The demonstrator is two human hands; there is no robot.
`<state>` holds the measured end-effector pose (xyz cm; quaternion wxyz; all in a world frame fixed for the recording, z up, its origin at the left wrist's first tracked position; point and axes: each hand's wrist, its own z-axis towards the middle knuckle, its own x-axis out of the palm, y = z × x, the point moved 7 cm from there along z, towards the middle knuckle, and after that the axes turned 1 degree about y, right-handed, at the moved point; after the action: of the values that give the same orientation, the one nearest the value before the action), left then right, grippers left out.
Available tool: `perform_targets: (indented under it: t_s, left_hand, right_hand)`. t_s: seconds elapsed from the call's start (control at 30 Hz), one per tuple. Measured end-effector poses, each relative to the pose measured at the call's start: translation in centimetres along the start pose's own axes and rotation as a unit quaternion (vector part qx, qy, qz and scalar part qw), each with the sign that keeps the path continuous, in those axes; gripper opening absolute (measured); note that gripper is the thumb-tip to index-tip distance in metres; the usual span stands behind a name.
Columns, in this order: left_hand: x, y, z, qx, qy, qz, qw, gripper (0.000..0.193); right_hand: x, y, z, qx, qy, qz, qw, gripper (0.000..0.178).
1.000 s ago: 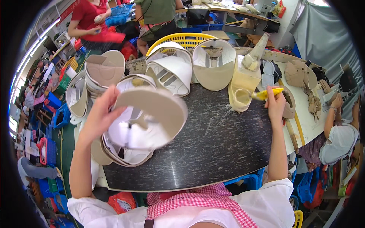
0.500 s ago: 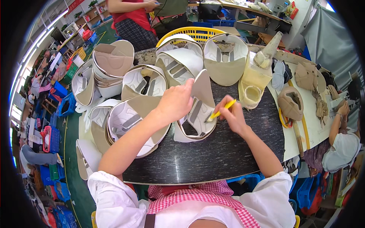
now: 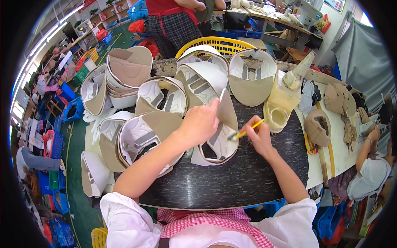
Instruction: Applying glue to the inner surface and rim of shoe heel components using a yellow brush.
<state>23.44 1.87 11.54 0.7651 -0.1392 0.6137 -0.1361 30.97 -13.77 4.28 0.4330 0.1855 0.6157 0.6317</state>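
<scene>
The work area is a crowded workshop with a green floor (image 3: pixel 76 165) on the left and a grey curtain (image 3: pixel 355 62) at upper right. The desk (image 3: pixel 198 186) has a dark, streaked top. Beyond its far edge are a yellow basket (image 3: pixel 209 41) and a co-worker (image 3: pixel 173 29) in red and checked clothing.

The cap (image 3: pixel 211 142) is at the middle of the desk, white lining exposed and beige brim upright.

Left hand (image 3: pixel 200 122): the grip is closed on the raised brim, with the index finger extended along it.

Right hand (image 3: pixel 258 136): the grip is closed on a yellow brush (image 3: pixel 255 124), held at a slant with its head toward the lower left. The head is blurred; it appears to touch the lining near the right rim of the cap.

Surrounding items: a nested stack (image 3: pixel 163 124) of white and beige caps lies to the left of the cap, partly behind the left forearm. A taller pile (image 3: pixel 128 74) with beige panels stands at the far left. A single upright cap (image 3: pixel 252 91) stands at the rear, just beside a cream container (image 3: pixel 285 99) with a round front opening and a cone on top. A beige hat (image 3: pixel 317 128) lies farther right.
</scene>
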Motion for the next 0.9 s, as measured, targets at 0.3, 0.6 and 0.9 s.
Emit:
perform_targets:
  t_s: [0.3,0.6,0.9]
  left_hand:
    - [3.0,2.8,2.0,-0.111,0.097,-0.256,0.956,0.075]
    - [-0.4,-0.7,-1.1,0.009,-0.037,-0.388,0.921,0.073]
    - [-0.8,-1.3,-5.7,0.085,-0.092,-0.417,0.9,0.074]
  right_hand:
    - [2.7,0.7,-1.6,-0.023,0.146,0.029,0.989,0.012]
    - [-4.4,2.0,-3.2,-0.026,-0.057,-0.008,0.998,0.012]
    - [-14.1,1.0,-3.2,0.009,-0.266,-0.062,0.962,0.018]
